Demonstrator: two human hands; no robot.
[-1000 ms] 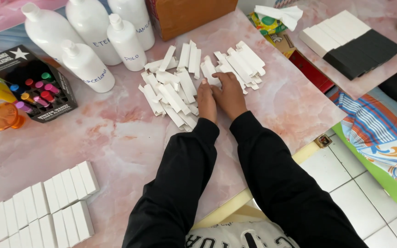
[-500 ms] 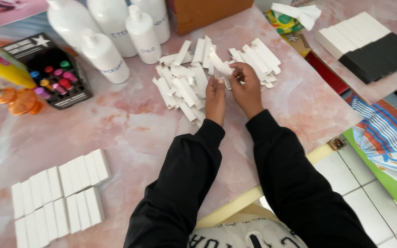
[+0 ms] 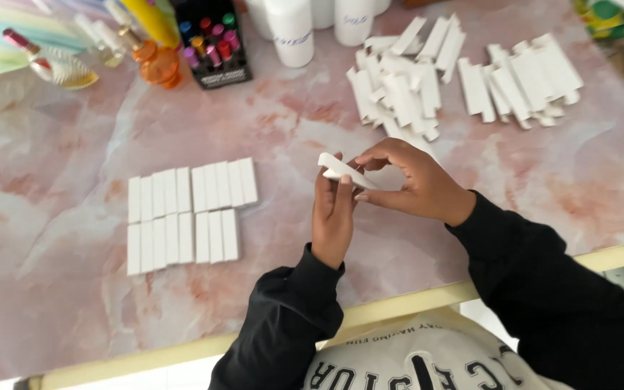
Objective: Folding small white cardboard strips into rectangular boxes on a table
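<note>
Both hands meet over the pink marbled surface (image 3: 74, 289), just above its near edge, w/ a small flat white carton (image 3: 347, 172) between them. Left hand (image 3: 334, 213) stands upright, fingers pressed together along the carton's near side, thumb against it, so pinching it from below. Right hand (image 3: 417, 180) curls in from the other side, fingertips nipping the carton's far end; looks like a two-hand grip for squeezing the flat blank open into a box shape, though the fold itself is too small to tell. Carton is tilted, lifted off the surface, touching only the hands. Beyond the right hand, well apart: a loose pile of flat white blanks (image 3: 399, 83) and a second pile (image 3: 525, 76) further out to that side, prob. kept within reach as stock. Out past the left hand, near: neat rows of finished white boxes (image 3: 185, 213) lying side by side, touching, prob. lined up for counting. Far beyond the left hand: white bottles (image 3: 290, 29), a black tray of coloured vials (image 3: 211, 47), an orange bottle (image 3: 157, 61).
</note>
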